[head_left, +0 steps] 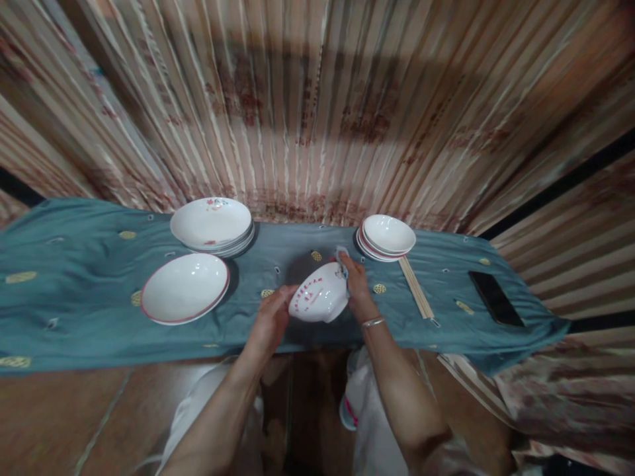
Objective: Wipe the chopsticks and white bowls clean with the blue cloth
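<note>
A white bowl (317, 294) with red lettering and a small printed picture on its outer side is held tilted over the near middle of the table. My left hand (276, 314) grips its left edge, the thumb along the rim. At the bowl's right side, my right hand (356, 283) is closed on a pale, crumpled cloth (342, 254) that shows above the fingers at the rim. The cloth's lower part and the inside of the bowl are hidden.
Left are a stack of white plates (211, 223) and a red-rimmed dish (184, 291). Right are stacked small bowls (389, 233), wooden chopsticks (415, 288) and a black phone (496, 299). A teal cloth (84, 277) covers the narrow table; a striped curtain (297, 112) hangs behind.
</note>
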{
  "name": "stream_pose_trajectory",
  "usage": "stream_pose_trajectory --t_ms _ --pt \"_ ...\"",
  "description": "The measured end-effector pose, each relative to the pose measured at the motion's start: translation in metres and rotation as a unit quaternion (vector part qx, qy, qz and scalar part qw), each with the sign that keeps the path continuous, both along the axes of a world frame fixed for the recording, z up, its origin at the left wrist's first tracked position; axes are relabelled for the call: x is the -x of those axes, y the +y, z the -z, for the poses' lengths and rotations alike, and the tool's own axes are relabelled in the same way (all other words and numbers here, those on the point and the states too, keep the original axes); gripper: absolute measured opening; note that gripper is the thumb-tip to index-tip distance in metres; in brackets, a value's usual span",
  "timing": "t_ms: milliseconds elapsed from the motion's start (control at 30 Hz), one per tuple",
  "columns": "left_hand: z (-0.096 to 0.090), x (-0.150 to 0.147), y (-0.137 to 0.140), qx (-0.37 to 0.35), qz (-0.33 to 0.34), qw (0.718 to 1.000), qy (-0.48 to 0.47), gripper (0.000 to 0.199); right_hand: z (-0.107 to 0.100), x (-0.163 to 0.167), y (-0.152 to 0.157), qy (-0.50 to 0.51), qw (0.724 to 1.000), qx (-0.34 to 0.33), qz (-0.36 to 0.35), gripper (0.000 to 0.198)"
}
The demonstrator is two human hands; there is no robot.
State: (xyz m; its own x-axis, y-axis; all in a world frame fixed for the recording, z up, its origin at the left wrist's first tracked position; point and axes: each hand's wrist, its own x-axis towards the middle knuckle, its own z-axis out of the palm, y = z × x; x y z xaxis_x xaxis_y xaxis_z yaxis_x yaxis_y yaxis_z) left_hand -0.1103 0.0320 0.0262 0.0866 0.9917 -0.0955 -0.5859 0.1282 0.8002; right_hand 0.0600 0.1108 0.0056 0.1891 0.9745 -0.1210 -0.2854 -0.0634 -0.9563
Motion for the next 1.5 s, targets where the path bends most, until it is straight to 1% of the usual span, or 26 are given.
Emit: stream_pose_trajectory --t_ms 133,300,467,633,700,767,867,933,1000,1067,1133,1167,1200,1233,1300,1367,1400,1433,1467,1500 --pt "0.0 -0.001 -0.001 -0.006 0.007 0.999 0.044 0.034 -0.011 -0.003 -0.005 0.001 1.0 0.001 0.011 0.042" --pt "0.003 -0.005 -0.002 0.019 0.038 0.995 0.092 0.027 -0.011 -0.004 -0.005 -0.043 0.999 -0.02 -0.004 0.046" --pt "0.001 -0.008 -0.005 0.021 0.038 0.994 0.099 0.024 -0.011 -0.005 -0.004 -0.121 0.99 -0.066 -0.013 0.05" --pt "0.005 -0.01 -0.005 0.006 0.023 0.994 0.111 0.025 -0.021 -0.006 -0.017 -0.215 0.968 -0.131 -0.022 0.05" --pt "0.007 -0.011 -0.004 0.003 0.021 0.993 0.115 0.025 -0.025 -0.006 -0.027 -0.261 0.95 -0.169 -0.042 0.047" --pt "0.008 -0.012 -0.004 0.006 0.018 0.994 0.111 0.025 -0.03 -0.004 -0.039 -0.308 0.924 -0.22 -0.061 0.044" --pt "0.009 -0.014 -0.003 0.009 0.01 0.995 0.094 0.023 -0.036 0.003 -0.055 -0.397 0.865 -0.296 -0.086 0.043" --pt "0.009 -0.014 -0.002 0.009 0.0 0.997 0.082 0.021 -0.038 0.012 -0.065 -0.463 0.819 -0.323 -0.103 0.044" --pt "0.01 -0.013 -0.002 0.009 -0.017 0.997 0.073 0.02 -0.038 0.02 -0.072 -0.512 0.782 -0.335 -0.116 0.044" --pt "0.009 -0.013 -0.001 0.008 -0.032 0.997 0.071 0.018 -0.038 0.026 -0.077 -0.538 0.759 -0.344 -0.128 0.044" --pt "0.008 -0.013 -0.001 0.005 -0.037 0.997 0.07 0.018 -0.037 0.028 -0.077 -0.541 0.751 -0.353 -0.136 0.045" --pt "0.008 -0.013 -0.002 0.003 -0.033 0.997 0.069 0.018 -0.037 0.026 -0.076 -0.535 0.755 -0.353 -0.136 0.045" --pt "0.007 -0.014 -0.002 0.002 -0.026 0.997 0.068 0.02 -0.036 0.023 -0.073 -0.523 0.766 -0.349 -0.132 0.045" --pt "0.007 -0.014 -0.002 0.004 -0.018 0.998 0.068 0.022 -0.035 0.02 -0.07 -0.504 0.783 -0.342 -0.125 0.044" --pt "0.008 -0.015 -0.002 0.012 -0.007 0.997 0.074 0.025 -0.032 0.012 -0.061 -0.442 0.833 -0.315 -0.106 0.043" --pt "0.011 -0.015 -0.002 0.016 -0.007 0.996 0.086 0.027 -0.027 0.004 -0.053 -0.362 0.889 -0.268 -0.086 0.042" --pt "0.012 -0.015 -0.002 0.015 -0.009 0.996 0.09 0.027 -0.024 0.002 -0.05 -0.328 0.911 -0.239 -0.077 0.042" --pt "0.013 -0.015 -0.001 0.012 -0.01 0.996 0.093 0.028 -0.022 0.0 -0.047 -0.304 0.926 -0.214 -0.068 0.043" --pt "0.014 -0.014 -0.001 0.01 -0.011 0.995 0.095 0.028 -0.021 -0.001 -0.046 -0.292 0.934 -0.198 -0.062 0.044" --pt "0.015 -0.014 -0.001 0.009 -0.013 0.995 0.096 0.028 -0.02 -0.001 -0.046 -0.294 0.934 -0.194 -0.059 0.044"
